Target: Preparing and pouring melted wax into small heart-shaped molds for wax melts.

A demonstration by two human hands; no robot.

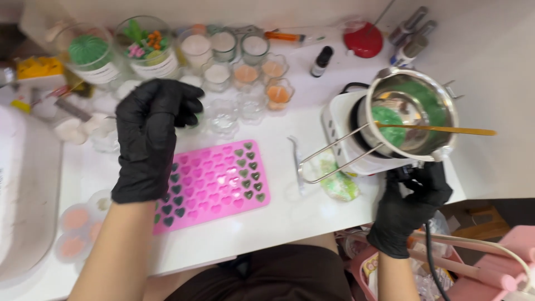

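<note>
Left hand (149, 134), black-gloved, hovers with its grip curled narrow, holding nothing visible, above the pink heart mould (214, 184), some cavities filled dark green. Right hand (415, 203) grips the hotplate's (340, 131) edge, beneath the steel pitcher (415, 111) of green wax.

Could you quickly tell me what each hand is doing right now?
Left hand: raised above the pink heart mould, fingers curled, holding nothing visible.
Right hand: touching the white hotplate; grip unclear.

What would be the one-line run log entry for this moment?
left hand: raised over pink mold | right hand: at hot plate front | pot: green wax, spoon inside
</note>
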